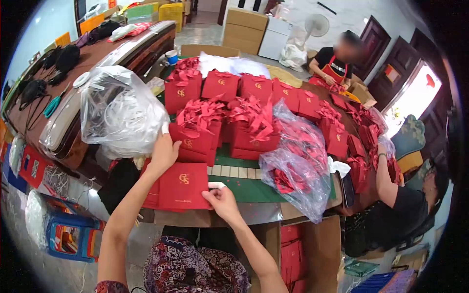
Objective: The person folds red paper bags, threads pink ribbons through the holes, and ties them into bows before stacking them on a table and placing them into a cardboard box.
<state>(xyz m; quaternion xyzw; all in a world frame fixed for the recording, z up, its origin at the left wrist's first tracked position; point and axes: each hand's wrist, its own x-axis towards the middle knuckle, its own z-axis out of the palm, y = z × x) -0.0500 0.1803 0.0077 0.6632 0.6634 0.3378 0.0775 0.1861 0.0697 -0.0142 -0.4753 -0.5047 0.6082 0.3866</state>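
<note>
A flat red paper gift bag point(183, 186) with a gold logo lies on a small stack at the table's near edge. My right hand point(222, 201) pinches its right edge between thumb and fingers, with a white cover on one fingertip. Farther up, my left hand point(166, 151) reaches to the side of a clear plastic bag point(122, 107) full of white strips, its forefinger stretched out and thumb apart. A white cover wraps that forefinger too. Just right of it stand upright red gift bags point(188, 141) topped with red ribbon.
More ribboned red bags point(222, 85) stand in rows behind. A clear bag of red ribbons point(293, 161) lies at the right on the green mat point(249, 191). Below the table edge is an open carton point(317, 254) holding red bags. Two people point(337, 63) work at the right side.
</note>
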